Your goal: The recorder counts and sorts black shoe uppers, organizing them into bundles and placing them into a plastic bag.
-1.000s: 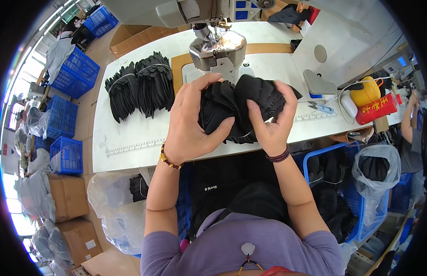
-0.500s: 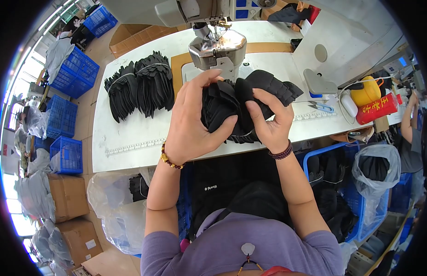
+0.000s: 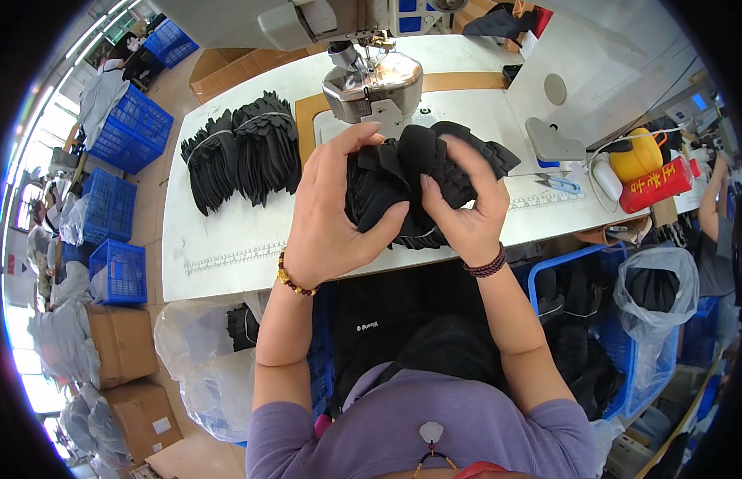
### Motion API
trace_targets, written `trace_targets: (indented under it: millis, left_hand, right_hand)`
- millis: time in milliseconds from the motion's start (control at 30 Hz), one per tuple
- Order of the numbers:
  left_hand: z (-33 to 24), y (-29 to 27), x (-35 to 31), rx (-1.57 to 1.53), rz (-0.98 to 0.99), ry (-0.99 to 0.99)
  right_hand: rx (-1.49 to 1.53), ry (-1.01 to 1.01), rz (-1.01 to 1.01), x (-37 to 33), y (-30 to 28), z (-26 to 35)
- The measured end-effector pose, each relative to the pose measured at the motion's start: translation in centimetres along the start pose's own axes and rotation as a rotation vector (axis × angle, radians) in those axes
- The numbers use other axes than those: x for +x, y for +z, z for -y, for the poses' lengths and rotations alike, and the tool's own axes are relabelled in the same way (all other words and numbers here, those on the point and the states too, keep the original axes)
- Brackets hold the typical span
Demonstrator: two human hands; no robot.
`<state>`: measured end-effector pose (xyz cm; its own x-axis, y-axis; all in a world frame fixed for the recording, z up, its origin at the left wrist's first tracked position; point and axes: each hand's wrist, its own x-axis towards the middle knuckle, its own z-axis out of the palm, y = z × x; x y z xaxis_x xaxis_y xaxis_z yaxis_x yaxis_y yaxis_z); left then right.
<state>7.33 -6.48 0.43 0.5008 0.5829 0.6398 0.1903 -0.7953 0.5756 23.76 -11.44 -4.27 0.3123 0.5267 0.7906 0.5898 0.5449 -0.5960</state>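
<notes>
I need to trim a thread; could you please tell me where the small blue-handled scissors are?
In the head view, the small blue-handled scissors lie on the white tabletop, right of the right hand, beside the white ruler strip.

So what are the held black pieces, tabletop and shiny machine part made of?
The black pieces look like matte fabric: they curve without shine. The tabletop is smooth white, perhaps laminate: evenly coloured. The shiny machine part, with bright glints, is probably polished metal.
</notes>
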Motion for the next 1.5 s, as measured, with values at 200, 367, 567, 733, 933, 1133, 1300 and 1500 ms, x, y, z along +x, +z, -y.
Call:
trace_targets:
  millis: [200, 367, 567, 733, 933, 1133, 1300, 1500]
  left_hand:
    - [-0.2, -0.1, 0.1, 0.031, 0.01, 0.013]
    - [-0.9, 0.0, 0.2, 0.086, 0.003, 0.026]
    - [-1.2, 0.3, 0.3, 0.095, -0.067, 0.041]
    - [-0.9, 0.1, 0.3, 0.112, 0.006, 0.004]
    - [-0.9, 0.1, 0.4, 0.113, 0.012, 0.022]
    - [-1.1, 0.2, 0.1, 0.095, -0.049, 0.015]
    - [-1.0, -0.1, -0.2, 0.116, 0.011, 0.007]
    - [-0.5, -0.1, 0.3, 0.087, 0.065, 0.033]
  right_hand:
    - [-0.144, -0.174, 0.091, 0.6, -0.4, -0.4]
    - [-0.048, -0.085, 0.075, 0.7, -0.9, -0.7]
    - [-0.123, -0.079, -0.023, 0.6, -0.4, -0.6]
    - [-0.075, -0.037, 0.057, 0.6, -0.7, -0.3]
    - [-0.068, 0.002, -0.074, 0.5, 0.1, 0.0]
    - [-0.202, -0.118, -0.078, 0.7, -0.5, -0.7]
    - [-0.13, -0.051, 0.019, 0.5, -0.9, -1.0]
    - [-0.252, -0.112, 0.037, 0.8, 0.0, -0.2]
